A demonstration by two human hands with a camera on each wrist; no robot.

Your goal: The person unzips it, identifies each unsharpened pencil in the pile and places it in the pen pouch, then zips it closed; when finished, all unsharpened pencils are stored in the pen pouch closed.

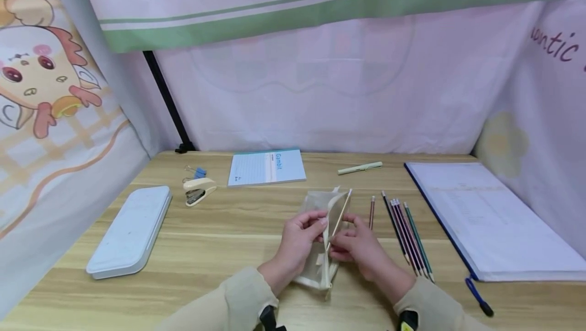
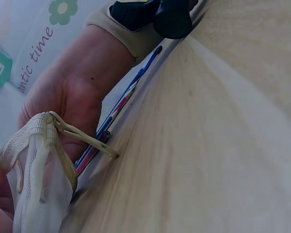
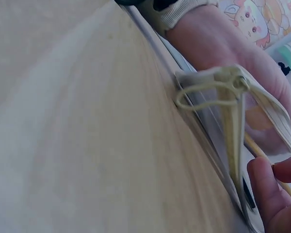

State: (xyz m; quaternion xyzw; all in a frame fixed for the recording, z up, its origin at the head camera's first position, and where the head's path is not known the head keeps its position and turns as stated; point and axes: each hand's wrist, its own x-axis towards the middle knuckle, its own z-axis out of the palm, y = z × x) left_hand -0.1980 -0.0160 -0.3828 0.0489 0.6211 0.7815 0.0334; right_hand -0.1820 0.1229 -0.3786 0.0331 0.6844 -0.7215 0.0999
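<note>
A pale see-through zip pouch (image 1: 314, 265) stands on the wooden table in front of me, its mouth parted. My left hand (image 1: 297, 242) grips the pouch's left zip edge between thumb and fingers. A yellowish pencil (image 1: 341, 214) is pinched in my right hand (image 1: 361, 249), slanting with its far end up; the lower end is at the pouch's mouth, partly hidden. In the right wrist view, the pencil (image 3: 256, 149) runs between the pouch's edges beside my right fingertips (image 3: 263, 182). A cord pull (image 2: 87, 138) hangs from the zip's end in the left wrist view.
Several pencils (image 1: 405, 234) and one short brown pencil (image 1: 372, 213) lie to the right, before a blue-edged white folder (image 1: 494, 219). Behind are a green pen (image 1: 360, 168) and a notebook (image 1: 267, 168). Leftward sit a stapler (image 1: 198, 188), blue clip (image 1: 200, 173) and white case (image 1: 130, 232).
</note>
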